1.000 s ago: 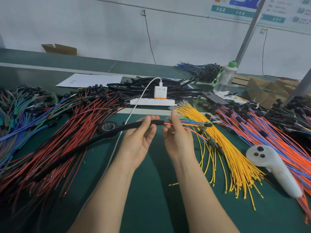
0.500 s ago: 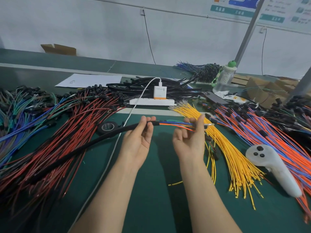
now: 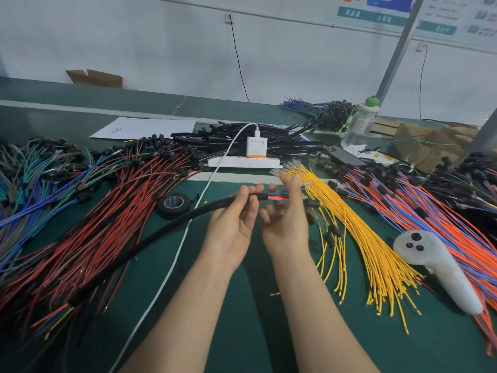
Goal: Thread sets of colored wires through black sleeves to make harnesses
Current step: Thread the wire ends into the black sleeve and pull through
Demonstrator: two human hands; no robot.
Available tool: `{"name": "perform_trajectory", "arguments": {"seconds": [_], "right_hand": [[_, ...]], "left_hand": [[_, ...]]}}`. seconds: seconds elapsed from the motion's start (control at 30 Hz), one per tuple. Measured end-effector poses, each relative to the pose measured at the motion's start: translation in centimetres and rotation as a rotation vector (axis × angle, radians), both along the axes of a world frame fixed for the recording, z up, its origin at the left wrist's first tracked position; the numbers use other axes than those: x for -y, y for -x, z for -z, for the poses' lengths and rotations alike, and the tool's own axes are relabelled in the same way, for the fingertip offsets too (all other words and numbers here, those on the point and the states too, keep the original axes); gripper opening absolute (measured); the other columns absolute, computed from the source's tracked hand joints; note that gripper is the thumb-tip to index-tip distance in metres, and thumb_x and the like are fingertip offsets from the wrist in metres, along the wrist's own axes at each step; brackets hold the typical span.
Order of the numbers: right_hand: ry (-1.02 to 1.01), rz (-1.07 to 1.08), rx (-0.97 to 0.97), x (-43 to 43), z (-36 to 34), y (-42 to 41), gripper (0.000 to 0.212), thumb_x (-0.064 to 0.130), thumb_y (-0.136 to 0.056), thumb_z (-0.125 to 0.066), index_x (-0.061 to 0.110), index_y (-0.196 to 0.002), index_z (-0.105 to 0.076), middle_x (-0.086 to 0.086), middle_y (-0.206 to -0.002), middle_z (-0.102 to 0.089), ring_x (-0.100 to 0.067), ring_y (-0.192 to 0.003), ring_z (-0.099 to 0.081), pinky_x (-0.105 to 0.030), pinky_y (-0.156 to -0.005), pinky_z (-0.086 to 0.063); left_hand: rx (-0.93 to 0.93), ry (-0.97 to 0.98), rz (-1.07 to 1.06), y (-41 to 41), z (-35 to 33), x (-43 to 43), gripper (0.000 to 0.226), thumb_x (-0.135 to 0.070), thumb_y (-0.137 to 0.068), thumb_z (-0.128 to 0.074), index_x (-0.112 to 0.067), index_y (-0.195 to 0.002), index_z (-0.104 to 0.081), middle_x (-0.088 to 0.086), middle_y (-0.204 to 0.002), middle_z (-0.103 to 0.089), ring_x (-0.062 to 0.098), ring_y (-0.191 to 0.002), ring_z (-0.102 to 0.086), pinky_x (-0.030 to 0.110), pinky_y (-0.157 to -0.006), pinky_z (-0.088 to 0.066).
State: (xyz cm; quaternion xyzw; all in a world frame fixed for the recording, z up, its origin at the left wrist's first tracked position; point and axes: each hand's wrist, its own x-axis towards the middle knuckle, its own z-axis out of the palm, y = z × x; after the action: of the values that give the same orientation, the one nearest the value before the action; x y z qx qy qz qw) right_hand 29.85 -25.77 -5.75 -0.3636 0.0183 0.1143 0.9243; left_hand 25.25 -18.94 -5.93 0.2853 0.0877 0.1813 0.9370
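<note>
Right hand (image 3: pixel 285 227) shifted leftward toward sleeve (image 3: pixel 166 232) end pinched by left fingers (image 3: pixel 243 193).

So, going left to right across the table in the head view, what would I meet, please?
Blue and green wires → red wires → tape roll → left hand, holding the black sleeve → right hand → yellow wires → white controller

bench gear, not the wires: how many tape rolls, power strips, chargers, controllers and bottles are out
black tape roll: 1
white power strip: 1
white and orange charger: 1
white handheld controller: 1
clear bottle with green cap: 1
total: 5
</note>
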Motion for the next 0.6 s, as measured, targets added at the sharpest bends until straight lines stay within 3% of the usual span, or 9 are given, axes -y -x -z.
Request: {"name": "perform_trajectory", "arguments": {"seconds": [0.1, 0.17, 0.23, 0.3, 0.5, 0.53, 0.6], "right_hand": [[-0.229, 0.026, -0.059, 1.1, -0.2, -0.6, 0.026, 0.042, -0.094, -0.054, 0.021, -0.081, -0.058, 0.009, -0.059, -0.046, -0.006, -0.037, -0.025, -0.017, -0.037, -0.018], [-0.144, 0.046, -0.038, 1.2, -0.2, -0.8, 0.029, 0.039, -0.096, -0.052, 0.016, -0.079, -0.060, 0.006, -0.062, -0.053, -0.005, -0.037, -0.032, -0.016, -0.037, -0.022], [0.027, 0.078, 0.037, 0.4, 0.1, -0.5, 0.035, 0.037, -0.098, -0.049, 0.012, -0.078, -0.064, 0.002, -0.065, -0.062, -0.007, -0.045, -0.050, -0.017, -0.044, -0.037], [0.058, 0.056, 0.082, -0.5, 0.4, 0.0, 0.042, 0.037, -0.099, -0.045, 0.008, -0.080, -0.068, 0.000, -0.064, -0.065, -0.011, -0.056, -0.061, -0.021, -0.054, -0.051], [-0.005, -0.051, 0.039, -0.9, 0.4, 0.1, 0.043, 0.040, -0.100, -0.043, 0.008, -0.083, -0.066, -0.006, -0.092, -0.073, -0.014, -0.073, -0.066, -0.024, -0.067, -0.054], [0.020, -0.056, 0.033, -0.6, 0.2, -0.1, 0.043, 0.043, -0.099, -0.043, 0.011, -0.081, -0.065, -0.003, -0.090, -0.074, -0.013, -0.076, -0.066, -0.023, -0.065, -0.052], [0.055, -0.050, 0.030, 0.5, -0.4, -0.8, 0.043, 0.048, -0.099, -0.037, 0.017, -0.080, -0.061, 0.003, -0.085, -0.074, -0.011, -0.081, -0.065, -0.025, -0.067, -0.046]], "left_hand": [[0.010, -0.005, -0.004, -0.1, 0.2, -0.1, 0.017, -0.006, -0.092, -0.052, 0.001, -0.082, -0.063, 0.008, -0.083, -0.073, 0.003, -0.064, -0.064, 0.010, -0.060, -0.052], [-0.002, -0.048, 0.004, -0.3, 0.5, 0.4, 0.019, -0.006, -0.093, -0.052, 0.000, -0.080, -0.065, 0.007, -0.083, -0.073, 0.003, -0.065, -0.064, 0.010, -0.060, -0.051], [-0.016, -0.083, 0.000, -0.5, 0.8, 1.1, 0.025, -0.007, -0.093, -0.052, -0.002, -0.075, -0.069, 0.006, -0.084, -0.073, 0.003, -0.065, -0.065, 0.010, -0.060, -0.052], [-0.014, -0.122, -0.008, -0.7, 1.0, 1.5, 0.026, -0.009, -0.094, -0.051, -0.003, -0.078, -0.070, 0.004, -0.085, -0.074, 0.002, -0.065, -0.064, 0.010, -0.061, -0.051], [-0.069, -0.161, 0.028, -0.6, 0.4, 1.2, 0.023, -0.013, -0.094, -0.053, -0.005, -0.081, -0.070, 0.003, -0.085, -0.071, 0.002, -0.062, -0.062, 0.011, -0.058, -0.051], [-0.127, -0.250, 0.078, -0.2, 0.1, 1.0, 0.023, -0.016, -0.094, -0.054, -0.007, -0.080, -0.069, 0.003, -0.081, -0.068, 0.002, -0.057, -0.059, 0.012, -0.054, -0.050], [-0.346, -0.759, 0.169, 0.9, -0.4, 0.4, 0.024, -0.030, -0.093, -0.057, -0.012, -0.078, -0.063, 0.001, -0.073, -0.059, 0.005, -0.049, -0.049, 0.016, -0.046, -0.042]]}}
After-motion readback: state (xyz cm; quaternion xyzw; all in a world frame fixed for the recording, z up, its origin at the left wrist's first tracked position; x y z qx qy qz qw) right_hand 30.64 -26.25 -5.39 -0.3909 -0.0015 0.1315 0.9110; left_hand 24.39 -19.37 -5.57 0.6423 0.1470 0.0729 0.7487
